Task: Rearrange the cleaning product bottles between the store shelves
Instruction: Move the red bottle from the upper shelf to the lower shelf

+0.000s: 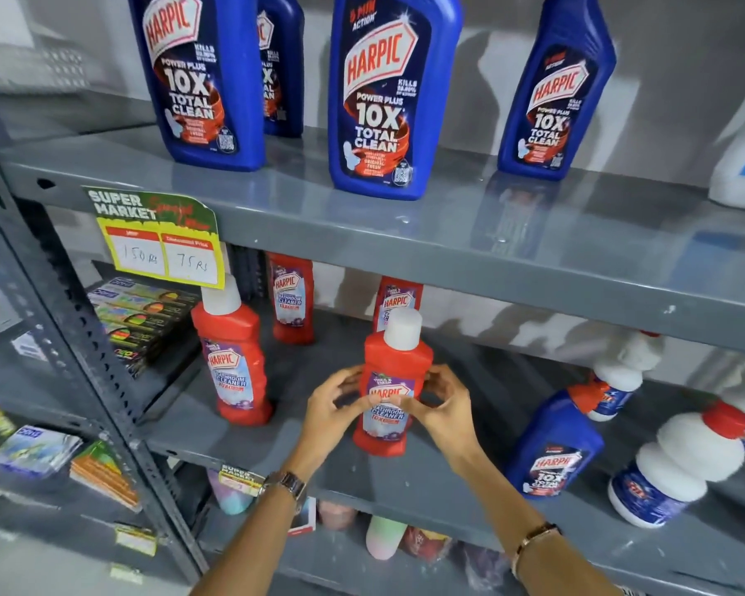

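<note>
A red bathroom cleaner bottle (pixel 394 367) with a white cap stands upright near the front of the middle shelf (pixel 405 479). My left hand (pixel 334 408) and my right hand (pixel 441 402) grip it from both sides at the label. Three more red bottles stand on that shelf: one at the front left (pixel 233 359), two at the back (pixel 292 298) (pixel 398 301). Several blue toilet cleaner bottles (pixel 390 96) stand on the upper shelf (pixel 448 225). One blue bottle (pixel 555 445) stands on the middle shelf to the right.
White bottles with red collars (pixel 680 466) stand at the right of the middle shelf. A price card (pixel 160 238) hangs from the upper shelf's edge. Stacked boxes (pixel 143 316) lie at the left. Packets and pastel bottles fill the lower shelves.
</note>
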{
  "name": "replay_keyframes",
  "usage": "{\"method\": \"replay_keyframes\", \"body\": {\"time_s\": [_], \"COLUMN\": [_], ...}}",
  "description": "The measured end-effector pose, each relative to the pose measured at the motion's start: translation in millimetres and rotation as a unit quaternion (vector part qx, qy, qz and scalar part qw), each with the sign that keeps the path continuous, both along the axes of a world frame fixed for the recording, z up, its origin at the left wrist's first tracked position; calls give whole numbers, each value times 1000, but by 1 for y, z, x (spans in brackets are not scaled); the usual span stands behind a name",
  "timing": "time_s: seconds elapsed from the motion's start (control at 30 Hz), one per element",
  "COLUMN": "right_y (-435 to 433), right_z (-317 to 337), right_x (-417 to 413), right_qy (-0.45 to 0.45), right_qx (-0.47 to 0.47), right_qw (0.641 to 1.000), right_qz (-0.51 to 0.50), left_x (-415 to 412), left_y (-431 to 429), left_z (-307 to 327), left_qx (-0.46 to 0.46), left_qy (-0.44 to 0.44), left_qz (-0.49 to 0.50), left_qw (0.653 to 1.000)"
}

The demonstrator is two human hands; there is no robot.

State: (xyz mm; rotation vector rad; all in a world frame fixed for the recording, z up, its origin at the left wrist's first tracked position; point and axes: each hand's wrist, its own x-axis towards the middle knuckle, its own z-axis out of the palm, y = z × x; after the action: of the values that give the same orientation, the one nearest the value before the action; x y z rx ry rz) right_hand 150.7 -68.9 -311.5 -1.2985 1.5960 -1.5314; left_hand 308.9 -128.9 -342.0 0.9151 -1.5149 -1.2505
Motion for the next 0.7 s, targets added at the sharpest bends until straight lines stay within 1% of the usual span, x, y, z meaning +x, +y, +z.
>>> {"method": "replay_keyframes", "body": {"time_s": [0.27,0.7], "right_y": [-3,-5], "right_z": [-4,-9], "right_x": [-9,-6], "right_qy": [-14,-30], "right_qx": [21,14], "right_qw": [999,999], "right_qz": [26,16], "left_x": [0,3], "left_y": [-5,-10], "left_z": [0,8], "left_qx": [23,38], "left_qy": [-12,-26], "left_qz": [-12,-53], "left_qw": [1000,998]}}
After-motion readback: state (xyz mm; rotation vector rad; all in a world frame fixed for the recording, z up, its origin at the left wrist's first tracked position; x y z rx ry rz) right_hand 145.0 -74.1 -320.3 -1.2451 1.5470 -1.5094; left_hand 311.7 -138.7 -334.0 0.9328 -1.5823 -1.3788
